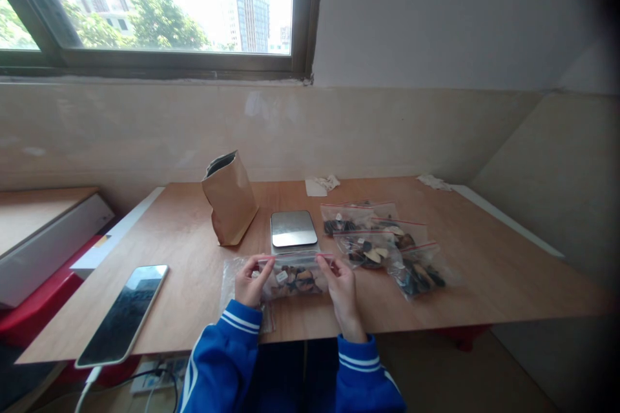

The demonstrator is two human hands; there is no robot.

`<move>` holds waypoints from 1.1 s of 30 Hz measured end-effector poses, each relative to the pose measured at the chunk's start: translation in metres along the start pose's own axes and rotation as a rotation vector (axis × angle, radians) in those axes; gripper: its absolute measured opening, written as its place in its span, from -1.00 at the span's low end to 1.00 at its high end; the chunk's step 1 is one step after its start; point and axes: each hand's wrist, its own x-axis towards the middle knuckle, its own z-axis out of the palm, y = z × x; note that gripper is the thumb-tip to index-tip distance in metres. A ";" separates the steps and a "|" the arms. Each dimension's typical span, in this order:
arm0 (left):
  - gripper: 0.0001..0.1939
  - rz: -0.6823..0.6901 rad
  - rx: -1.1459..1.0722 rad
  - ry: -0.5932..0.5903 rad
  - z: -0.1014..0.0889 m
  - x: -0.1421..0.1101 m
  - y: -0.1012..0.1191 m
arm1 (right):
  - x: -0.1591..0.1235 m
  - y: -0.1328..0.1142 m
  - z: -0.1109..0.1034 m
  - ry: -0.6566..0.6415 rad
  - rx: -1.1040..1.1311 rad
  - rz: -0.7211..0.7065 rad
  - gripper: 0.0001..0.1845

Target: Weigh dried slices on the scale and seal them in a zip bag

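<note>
While filled bags (371, 251) lie rightward, left hand (249, 281) and right hand (341, 287) pinch one zip bag (295, 281) by its top.
Already filled; seal unclear. Clear plastic (230, 277), perhaps spare bagging, lies left.

The table (188, 290) has a smooth wood-look top, faintly satiny, with fine grain. On it, at the far left, the paper bag (231, 197) is brown, matt and creased. The scale (293, 228) has a smooth metal plate, bright with reflected light. The held pouch (295, 281) is thin, clear plastic, glossy and wrinkled, as are the filled pouches (371, 248) to the right. At the near left, the phone (126, 313) shows a dark, glassy, mirror-like screen. The blue sleeves (227, 356) are soft, matt cloth. Beyond, the wall (378, 135) looks matt, with patchy, scuffed paint.
</note>
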 end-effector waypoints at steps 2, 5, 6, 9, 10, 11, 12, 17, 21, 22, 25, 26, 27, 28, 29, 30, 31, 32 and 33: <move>-0.72 0.004 0.003 0.014 -0.001 0.000 -0.001 | 0.000 0.001 0.001 0.008 0.004 0.004 -0.62; -0.73 0.011 -0.020 0.030 -0.001 -0.001 0.000 | -0.002 0.000 0.002 -0.024 0.043 0.016 -0.63; -0.74 0.014 -0.037 0.024 -0.001 -0.002 0.001 | -0.003 -0.001 0.002 -0.039 0.060 0.022 -0.64; -0.72 0.017 -0.106 -0.044 0.000 -0.002 0.005 | -0.005 -0.006 0.003 -0.086 0.104 0.028 -0.66; -0.71 0.016 -0.119 -0.070 0.001 -0.002 0.006 | -0.006 -0.008 0.003 -0.104 0.122 0.032 -0.66; -0.70 0.016 -0.122 -0.092 0.001 -0.002 0.007 | -0.006 -0.009 0.003 -0.125 0.143 0.039 -0.64; -0.70 0.020 -0.116 -0.102 0.002 -0.002 0.008 | -0.007 -0.011 0.003 -0.146 0.163 0.048 -0.62; -0.70 0.011 -0.081 -0.093 0.003 -0.002 0.007 | -0.009 -0.011 0.003 -0.220 0.157 0.091 -0.64; -0.72 0.004 -0.077 -0.084 0.003 -0.002 0.005 | -0.008 -0.010 0.004 -0.203 0.083 0.033 -0.70; -0.73 0.008 -0.082 -0.078 0.003 -0.002 0.005 | -0.008 -0.010 0.004 -0.187 0.069 0.015 -0.72; -0.73 0.017 -0.106 -0.068 0.003 0.000 0.008 | -0.007 -0.011 0.006 -0.155 0.035 -0.022 -0.74; -0.73 0.019 -0.112 -0.069 0.003 0.000 0.009 | -0.007 -0.011 0.006 -0.148 0.021 -0.035 -0.74; -0.74 0.021 -0.115 -0.072 0.002 0.000 0.011 | -0.006 -0.012 0.007 -0.139 0.005 -0.054 -0.74; -0.74 0.022 -0.116 -0.078 0.002 0.000 0.012 | -0.006 -0.013 0.007 -0.128 -0.012 -0.077 -0.74; -0.75 0.022 -0.113 -0.086 0.002 0.000 0.014 | -0.006 -0.013 0.007 -0.117 -0.026 -0.105 -0.75; -0.75 0.021 -0.109 -0.093 0.001 0.000 0.015 | -0.006 -0.014 0.007 -0.109 -0.037 -0.132 -0.75; -0.76 0.021 -0.105 -0.099 0.001 0.000 0.016 | -0.005 -0.014 0.007 -0.103 -0.046 -0.157 -0.76; -0.77 0.021 -0.101 -0.102 0.001 0.000 0.016 | -0.005 -0.014 0.007 -0.099 -0.053 -0.173 -0.76; -0.77 0.021 -0.099 -0.105 0.000 0.000 0.016 | -0.005 -0.014 0.007 -0.096 -0.058 -0.181 -0.77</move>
